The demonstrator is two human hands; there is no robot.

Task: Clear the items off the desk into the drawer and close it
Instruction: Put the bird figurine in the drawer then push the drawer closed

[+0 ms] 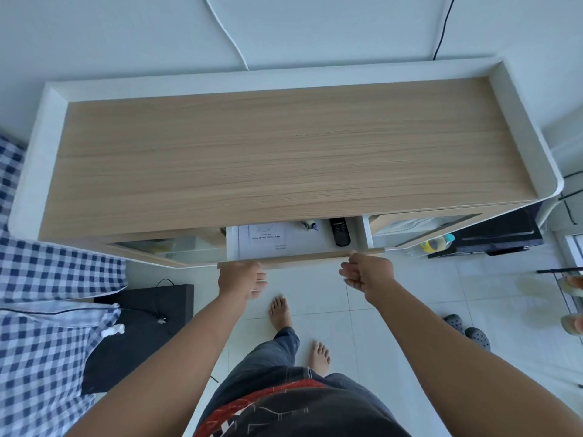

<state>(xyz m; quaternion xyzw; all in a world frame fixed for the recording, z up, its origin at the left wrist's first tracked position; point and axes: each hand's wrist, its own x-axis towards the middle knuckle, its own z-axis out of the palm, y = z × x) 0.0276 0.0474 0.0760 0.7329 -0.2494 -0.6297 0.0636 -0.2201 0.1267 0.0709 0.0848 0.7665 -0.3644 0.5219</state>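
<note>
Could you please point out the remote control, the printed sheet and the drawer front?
remote control (pixel 340 232), head view, middle of its body.
printed sheet (pixel 268 242), head view, its white centre.
drawer front (pixel 303 257), head view, top edge.

Pale wall (pixel 94 33), white tiled floor (pixel 410 310), checked bedding (pixel 41 342) at left.

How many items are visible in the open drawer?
3: a printed paper on the left, a small pen-like item at the back middle, a black remote on the right. More may be hidden under the desktop.
</note>
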